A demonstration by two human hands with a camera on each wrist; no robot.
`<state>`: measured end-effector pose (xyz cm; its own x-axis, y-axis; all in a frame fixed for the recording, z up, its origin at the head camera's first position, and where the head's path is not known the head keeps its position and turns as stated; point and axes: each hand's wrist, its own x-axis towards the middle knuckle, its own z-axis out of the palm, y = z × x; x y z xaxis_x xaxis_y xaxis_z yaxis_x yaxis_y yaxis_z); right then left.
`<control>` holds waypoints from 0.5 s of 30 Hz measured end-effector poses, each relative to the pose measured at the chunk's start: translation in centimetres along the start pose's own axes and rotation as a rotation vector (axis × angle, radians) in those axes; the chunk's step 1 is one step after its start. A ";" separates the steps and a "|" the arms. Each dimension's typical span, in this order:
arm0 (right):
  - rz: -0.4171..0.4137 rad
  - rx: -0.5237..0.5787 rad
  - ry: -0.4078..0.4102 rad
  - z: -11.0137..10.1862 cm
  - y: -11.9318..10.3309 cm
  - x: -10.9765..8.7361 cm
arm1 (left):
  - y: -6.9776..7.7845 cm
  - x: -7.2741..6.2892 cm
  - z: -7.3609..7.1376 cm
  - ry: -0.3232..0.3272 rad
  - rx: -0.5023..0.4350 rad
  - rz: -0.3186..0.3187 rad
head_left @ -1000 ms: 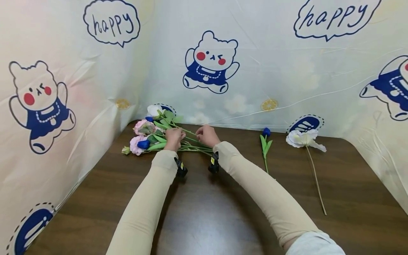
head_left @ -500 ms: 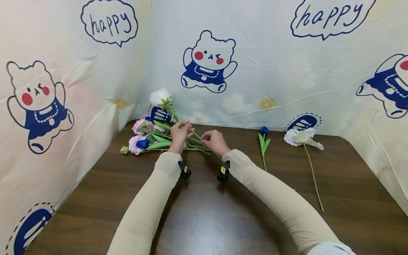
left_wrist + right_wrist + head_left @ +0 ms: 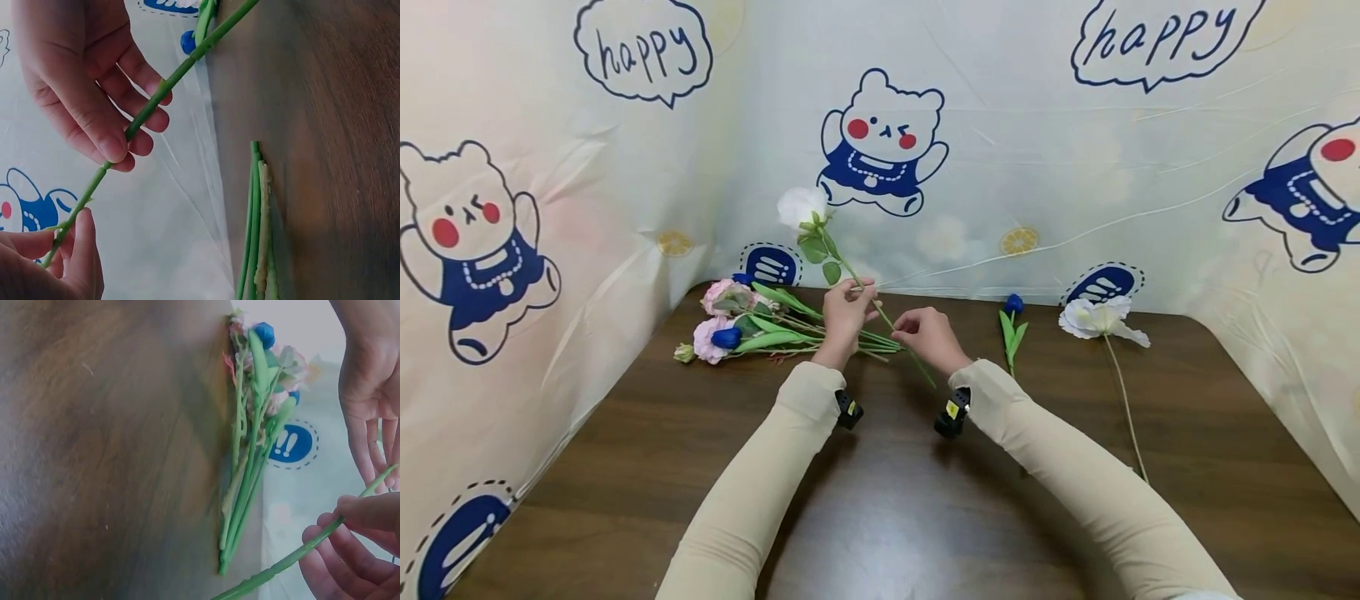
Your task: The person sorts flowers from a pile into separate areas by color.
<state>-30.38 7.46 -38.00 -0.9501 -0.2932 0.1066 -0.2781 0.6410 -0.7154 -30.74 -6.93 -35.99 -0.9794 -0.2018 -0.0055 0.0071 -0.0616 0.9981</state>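
Raised above the table, a white rose (image 3: 801,207) leans toward the upper left on its long green stem (image 3: 181,70). The left hand (image 3: 844,315) pinches that stem below the leaves. Lower down, the right hand (image 3: 929,340) has the stem between thumb and fingers, with the cut end sticking out past it. In the left wrist view, the right thumb presses the stem against the fingers. To the left, a bunch of pink flowers (image 3: 709,337) lies with blue tulips (image 3: 727,338), their stems (image 3: 240,506) gathered side by side toward the hands.
A single blue tulip (image 3: 1013,305) lies right of the hands on the brown table (image 3: 880,500). Farther right lies a white flower (image 3: 1099,321) on a thin brownish stem. A printed cloth (image 3: 1000,167) hangs behind the table and along its sides.
The white rose has come up off the bunch and moved rightward, now in both hands. Both hands have shifted right and slightly toward the wearer. The other flowers still lie on the table.
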 end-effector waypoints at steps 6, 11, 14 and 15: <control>0.042 -0.053 0.000 0.5 -0.1 1.4 | -1.0 0.6 -0.6 -0.001 -0.012 -0.088; 0.066 -0.101 -0.024 2.1 -0.3 3.2 | -2.2 1.3 -2.3 0.005 -0.019 -0.179; 0.084 -0.112 -0.035 3.2 -0.4 4.1 | -2.7 1.6 -3.2 0.023 -0.035 -0.225; 0.089 -0.117 -0.040 3.6 -0.4 4.3 | -2.9 1.6 -3.4 0.033 -0.042 -0.234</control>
<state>-33.84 3.41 -39.72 -0.9659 -0.2582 0.0176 -0.2104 0.7435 -0.6348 -31.66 -10.41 -39.10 -0.9482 -0.2090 -0.2394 -0.2105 -0.1511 0.9658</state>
